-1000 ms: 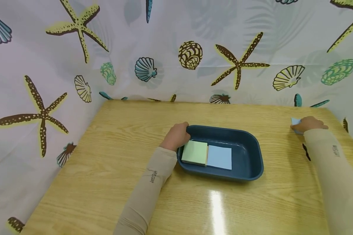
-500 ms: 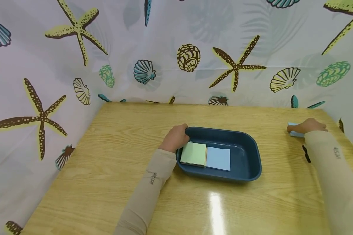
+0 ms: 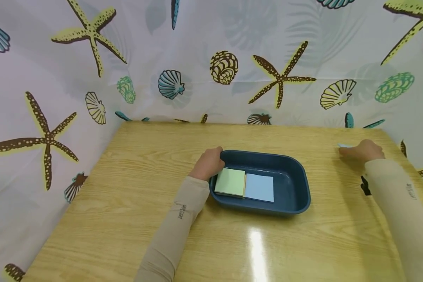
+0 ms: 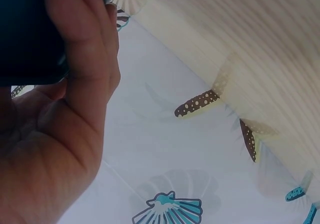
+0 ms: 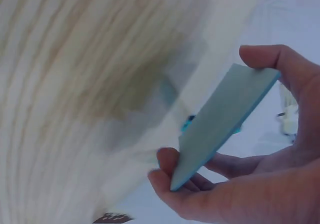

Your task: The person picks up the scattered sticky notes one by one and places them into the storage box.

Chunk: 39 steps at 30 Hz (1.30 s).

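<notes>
At the far left corner of a dark blue plastic basin [image 3: 290, 188], my left hand [image 3: 208, 164] grips the rim. Its fingers bend over the basin wall [image 4: 30, 44] in the left wrist view. Inside lie a pale green sticky note pad [image 3: 230, 182] and, right beside it, a light blue pad [image 3: 259, 188]. Out to the right, my right hand [image 3: 363, 151] holds another light blue sticky note pad [image 5: 225, 119] by opposite edges, thumb on one and fingers on the other. That pad is tilted over the table, and my hand mostly hides it in the head view.
A wooden table [image 3: 137, 219] bears the basin, with a bright light reflection near its front. Cloth printed with starfish and shells [image 3: 197, 39] closes off the back and sides. Something small and black [image 3: 365, 186] shows beside the right cuff.
My right hand has moved slightly left with its blue pad, which has turned and now shows only as a thin sliver. My left hand stays on the basin's rim.
</notes>
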### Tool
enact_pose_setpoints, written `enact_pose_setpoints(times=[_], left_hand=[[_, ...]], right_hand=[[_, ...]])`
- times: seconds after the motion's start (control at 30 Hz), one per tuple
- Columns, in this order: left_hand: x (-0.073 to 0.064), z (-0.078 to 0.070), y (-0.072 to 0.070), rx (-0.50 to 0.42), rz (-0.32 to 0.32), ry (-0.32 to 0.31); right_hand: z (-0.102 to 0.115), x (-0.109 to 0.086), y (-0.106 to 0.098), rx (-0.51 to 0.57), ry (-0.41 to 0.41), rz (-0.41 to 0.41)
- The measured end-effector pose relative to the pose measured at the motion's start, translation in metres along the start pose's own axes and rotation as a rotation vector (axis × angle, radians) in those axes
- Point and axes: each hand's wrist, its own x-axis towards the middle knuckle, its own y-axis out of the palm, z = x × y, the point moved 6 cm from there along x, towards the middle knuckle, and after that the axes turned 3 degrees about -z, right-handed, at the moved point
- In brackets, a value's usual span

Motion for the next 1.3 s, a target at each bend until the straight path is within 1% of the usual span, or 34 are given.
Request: enact_pose_setpoints(times=[0.1, 0.2, 0.23, 0.3, 0.37, 0.47, 0.53, 0.6, 0.67, 0.73, 0.8, 0.87, 0.97, 1.1, 1.3], left_hand=[[0.001, 0.000, -0.001, 0.000, 0.002, -0.004], [0.003, 0.000, -0.002, -0.001, 0.000, -0.005], [0.003, 0.000, -0.002, 0.002, 0.000, -0.004], [0.004, 0.000, -0.003, 0.002, -0.002, -0.002], [0.004, 0.001, -0.004, 0.003, -0.003, -0.001], [0.005, 0.002, -0.006, 0.005, -0.008, 0.000], [0.004, 0.002, -0.008, 0.004, -0.013, -0.002], [0.004, 0.002, -0.009, 0.003, -0.015, -0.004], [0.003, 0.003, -0.010, 0.002, -0.014, -0.007], [0.003, 0.003, -0.010, 0.002, -0.011, -0.011], [0.002, 0.003, -0.009, 0.003, -0.005, -0.014], [0.002, 0.003, -0.007, 0.005, -0.003, -0.011], [0.002, 0.002, -0.006, 0.006, -0.001, -0.003], [0.002, 0.000, -0.003, 0.012, 0.002, -0.002], [0.002, -0.002, 0.000, 0.017, 0.007, -0.005]], right_hand=[[0.021, -0.012, -0.008, 0.075, -0.063, -0.089], [0.051, -0.029, -0.017, 0.156, -0.148, -0.196], [0.062, -0.036, -0.020, 0.176, -0.182, -0.219], [0.086, -0.051, -0.023, 0.213, -0.244, -0.232], [0.111, -0.066, -0.023, 0.207, -0.305, -0.223], [0.147, -0.086, -0.017, 0.161, -0.394, -0.166], [0.169, -0.098, -0.009, 0.113, -0.473, -0.099], [0.189, -0.109, 0.003, 0.052, -0.568, -0.018], [0.206, -0.120, 0.016, -0.016, -0.672, 0.061], [0.218, -0.129, 0.031, -0.086, -0.753, 0.127], [0.227, -0.135, 0.047, -0.142, -0.797, 0.191], [0.233, -0.137, 0.061, -0.186, -0.802, 0.238], [0.237, -0.136, 0.078, -0.261, -0.782, 0.282], [0.240, -0.134, 0.094, -0.359, -0.762, 0.297], [0.241, -0.131, 0.110, -0.404, -0.761, 0.334]])
